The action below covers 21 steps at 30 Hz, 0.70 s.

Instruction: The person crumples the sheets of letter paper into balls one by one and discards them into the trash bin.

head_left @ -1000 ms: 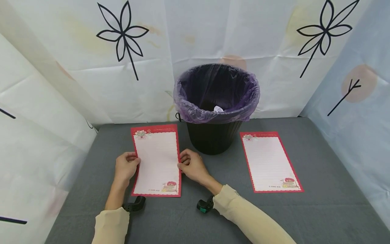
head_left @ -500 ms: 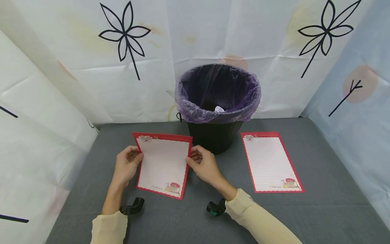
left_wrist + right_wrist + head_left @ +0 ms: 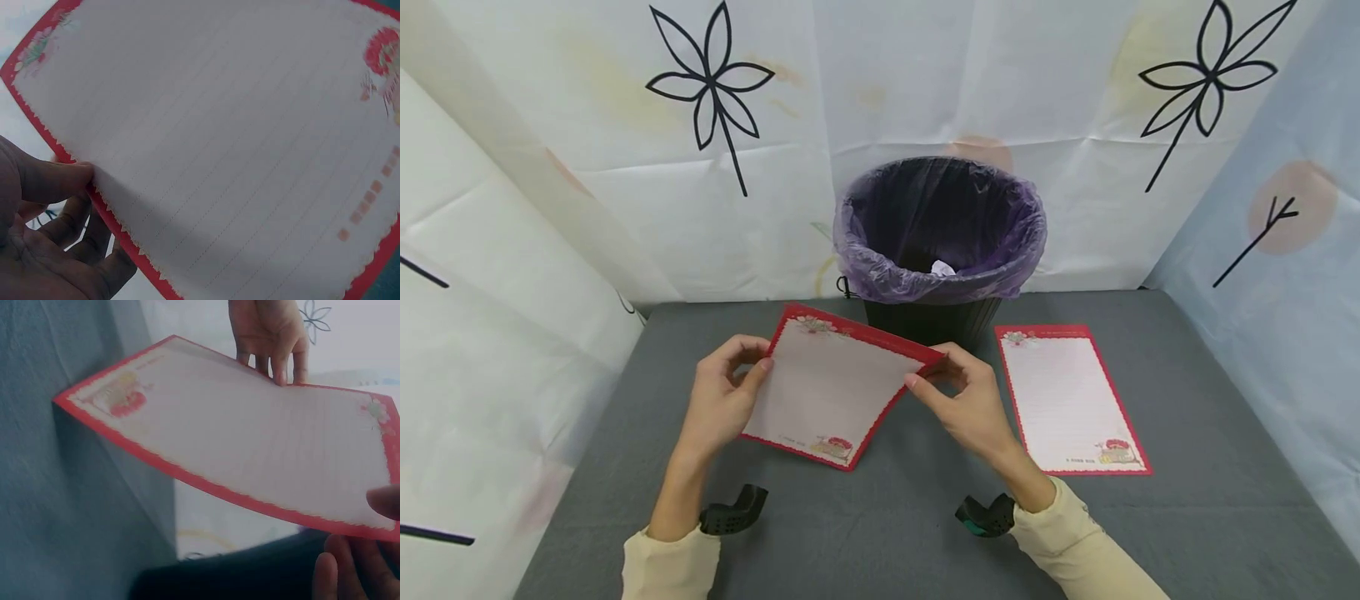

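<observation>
The fingers of the left hand [image 3: 718, 404] pinch the left edge of the held sheet [image 3: 831, 383], thumb on the face and the rest behind; those of the right hand [image 3: 970, 408] pinch it close to its far right corner. The held sheet, white with a red border, is tilted and slightly bowed, and appears to be off the worktop [image 3: 865, 542], in front of the bin [image 3: 917, 315] and to its left. As for progress, the held sheet is picked up and gripped on both sides, whole, with no tear or sharp crease showing, so the handling seems at an early stage. The second sheet [image 3: 1071, 400], of like design, lies flat to the right of the bin, with neither hand holding it. The bin carries a purple liner [image 3: 917, 287], and a white piece [image 3: 942, 268] shows inside; whether more lies deeper cannot be told. Counted: two hands, two sheets, one bin, one liner, one visible white piece and two black wrist devices [image 3: 733, 512], one by each sleeve [image 3: 673, 562].
</observation>
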Tool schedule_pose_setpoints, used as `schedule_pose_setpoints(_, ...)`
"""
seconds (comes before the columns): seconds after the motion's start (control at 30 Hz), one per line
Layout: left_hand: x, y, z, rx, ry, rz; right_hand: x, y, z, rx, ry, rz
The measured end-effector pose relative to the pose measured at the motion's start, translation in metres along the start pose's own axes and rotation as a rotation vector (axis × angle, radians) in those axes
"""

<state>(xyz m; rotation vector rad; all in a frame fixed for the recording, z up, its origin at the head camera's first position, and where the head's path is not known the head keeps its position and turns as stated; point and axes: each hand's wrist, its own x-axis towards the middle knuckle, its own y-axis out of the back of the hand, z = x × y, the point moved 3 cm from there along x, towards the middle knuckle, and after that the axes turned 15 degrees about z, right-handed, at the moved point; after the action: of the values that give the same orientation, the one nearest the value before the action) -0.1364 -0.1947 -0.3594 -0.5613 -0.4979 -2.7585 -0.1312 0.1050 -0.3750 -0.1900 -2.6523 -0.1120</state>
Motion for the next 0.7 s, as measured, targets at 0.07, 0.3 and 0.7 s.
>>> schedule_pose_setpoints(0.07, 0.0, -0.003, 0.01, -0.01, -0.029, -0.018, 0.0, 0.006, -0.005, -0.009, 0.015, 0.007)
schedule_pose_setpoints(0.3, -0.001, -0.011, 0.034, 0.011, -0.101, -0.054, 0.003, 0.027, -0.018, -0.005, 0.073, 0.042)
schedule_pose_setpoints(0.7, -0.003, -0.024, 0.051, 0.056, -0.174, -0.12, 0.007, 0.044, -0.031, -0.069, 0.096, -0.055)
